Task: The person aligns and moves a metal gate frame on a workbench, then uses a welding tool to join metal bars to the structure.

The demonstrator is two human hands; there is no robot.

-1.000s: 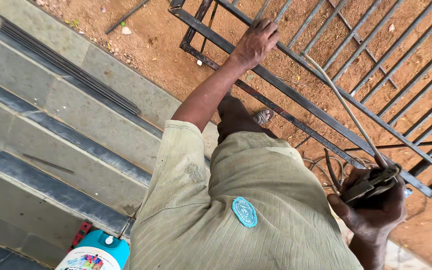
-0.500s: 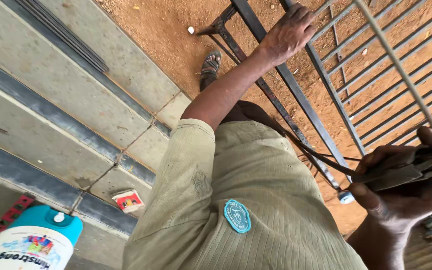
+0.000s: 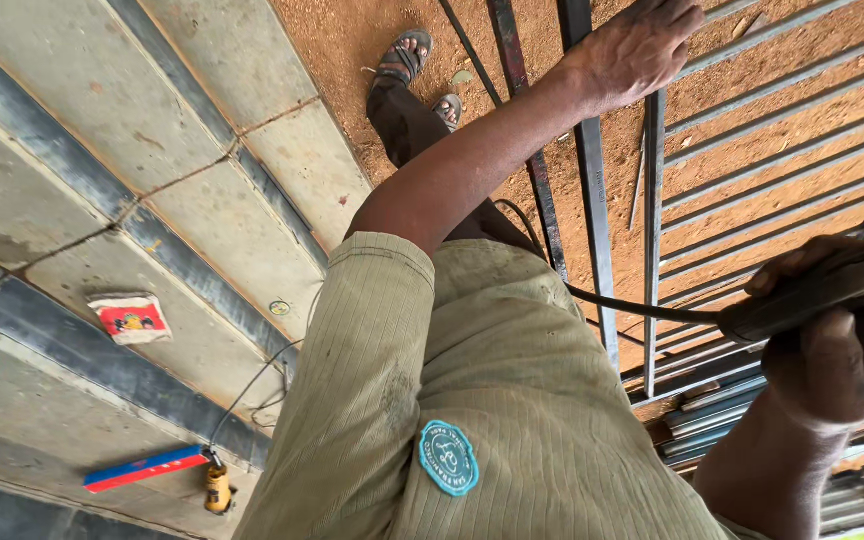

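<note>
The right hand (image 3: 842,350) is closed around a dark tool handle (image 3: 817,290), probably a welding electrode holder, though its far end is cut off at the frame's edge. A black cable (image 3: 632,305) runs from it toward the body. The left hand (image 3: 637,45) rests with fingers curled over a bar of the metal grille (image 3: 592,200) lying on red earth. Beyond the left arm, on the concrete steps (image 3: 102,130), lie a small red-and-white packet (image 3: 127,318), a red-and-blue flat bar (image 3: 147,468) and a small yellow bottle (image 3: 217,488). A round teal patch (image 3: 449,457) sits on the olive shirt.
</note>
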